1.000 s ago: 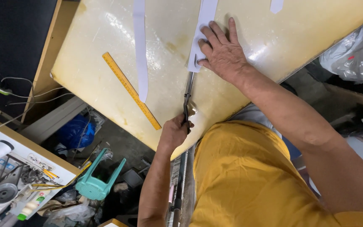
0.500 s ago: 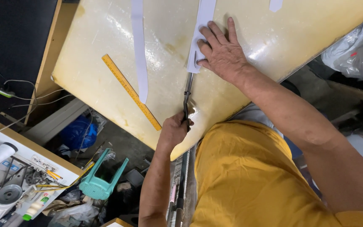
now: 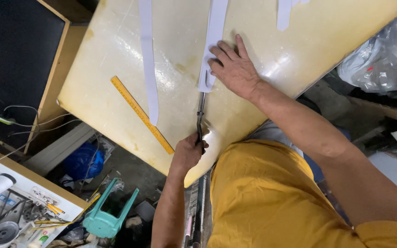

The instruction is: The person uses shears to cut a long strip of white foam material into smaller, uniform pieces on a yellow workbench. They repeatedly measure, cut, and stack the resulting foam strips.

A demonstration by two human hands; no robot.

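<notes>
Scissors [image 3: 201, 110] — long, dark, blades at white strip [image 3: 213, 41]

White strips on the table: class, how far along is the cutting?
Done: one long white strip lies loose beside the yellow ruler. In hand: the left hand holds scissors at the near end of a second strip, which the right hand presses flat. Left: seemingly that cut; the blades are only at its end.
</notes>
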